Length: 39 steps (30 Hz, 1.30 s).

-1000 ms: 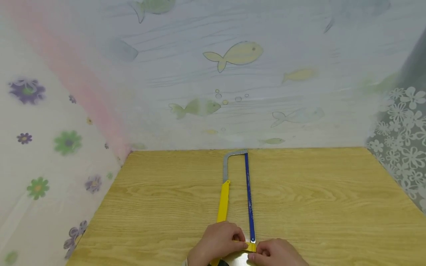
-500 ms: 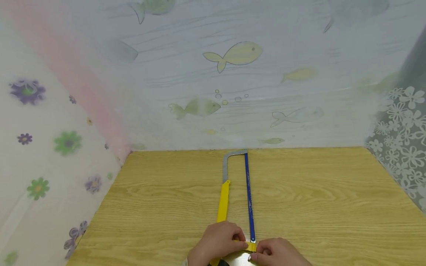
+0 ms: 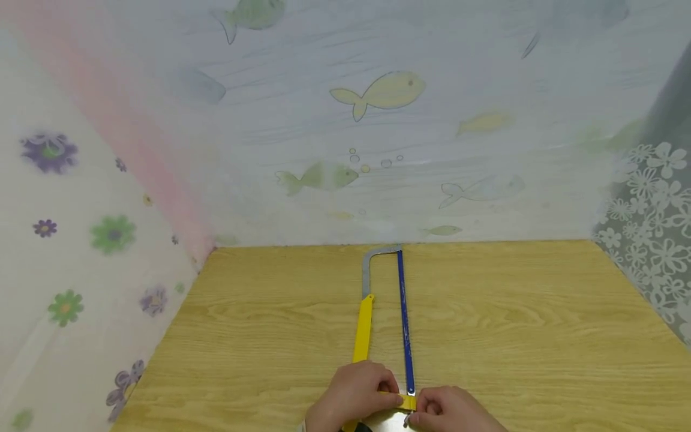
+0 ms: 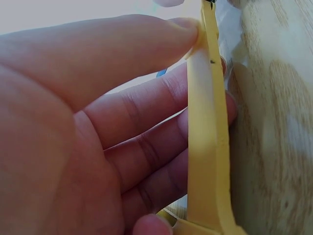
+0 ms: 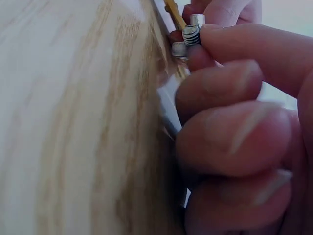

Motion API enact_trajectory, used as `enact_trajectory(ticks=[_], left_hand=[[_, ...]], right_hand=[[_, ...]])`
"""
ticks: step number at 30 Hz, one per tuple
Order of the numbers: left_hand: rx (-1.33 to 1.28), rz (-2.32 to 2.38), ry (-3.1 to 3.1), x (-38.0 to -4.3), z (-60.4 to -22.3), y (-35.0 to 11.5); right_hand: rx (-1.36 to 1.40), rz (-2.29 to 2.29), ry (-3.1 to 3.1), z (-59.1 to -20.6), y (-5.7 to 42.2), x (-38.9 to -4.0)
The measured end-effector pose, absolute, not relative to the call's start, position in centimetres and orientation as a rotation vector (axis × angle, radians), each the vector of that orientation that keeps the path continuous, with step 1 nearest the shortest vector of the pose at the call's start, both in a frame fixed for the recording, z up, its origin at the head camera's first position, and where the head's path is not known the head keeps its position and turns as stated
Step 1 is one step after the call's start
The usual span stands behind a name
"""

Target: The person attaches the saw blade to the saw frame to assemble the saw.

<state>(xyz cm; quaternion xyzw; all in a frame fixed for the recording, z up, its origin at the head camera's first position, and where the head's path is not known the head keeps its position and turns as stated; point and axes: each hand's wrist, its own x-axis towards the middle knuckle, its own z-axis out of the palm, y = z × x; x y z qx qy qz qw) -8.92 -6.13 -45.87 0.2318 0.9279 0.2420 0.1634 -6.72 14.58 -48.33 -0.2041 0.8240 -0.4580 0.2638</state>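
A hacksaw with a yellow-and-grey frame (image 3: 363, 330) lies along the table, its blue blade (image 3: 406, 324) on the right side. My left hand (image 3: 353, 390) grips the yellow near end of the frame, thumb on one face and fingers behind it, as the left wrist view shows on the yellow bar (image 4: 203, 142). At the corner below the blade's near end, my right hand (image 3: 453, 409) pinches a metal wing nut (image 5: 190, 36) between thumb and index finger. The threaded end of its bolt shows in the right wrist view. The saw's handle is mostly hidden under my left hand.
The wood-grain table (image 3: 529, 324) meets a wall (image 3: 302, 132) with painted fish at the back. A flowered wall (image 3: 81, 252) closes the left side, and a grey panel with white flowers (image 3: 653, 228) stands at the right. A shiny pale patch (image 3: 390, 422) shows between my hands.
My right fingers have shifted slightly around the wing nut, and a bit of its metal now shows beside the thumb. The left hand and saw stay put; the head view tilts a little.
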Motion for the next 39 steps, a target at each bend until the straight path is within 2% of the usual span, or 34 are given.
enact_trajectory(ticks=[28,39], left_hand=[[0.670,0.656,2.650,-9.05,-46.02,-6.10],[0.686,0.670,2.649,-9.04,-45.88,-6.19]], right_hand=[[-0.635,-1.061,2.400,-47.90,14.25,-6.23],[-0.687,-1.167,2.287,-48.42,14.90,-6.59]])
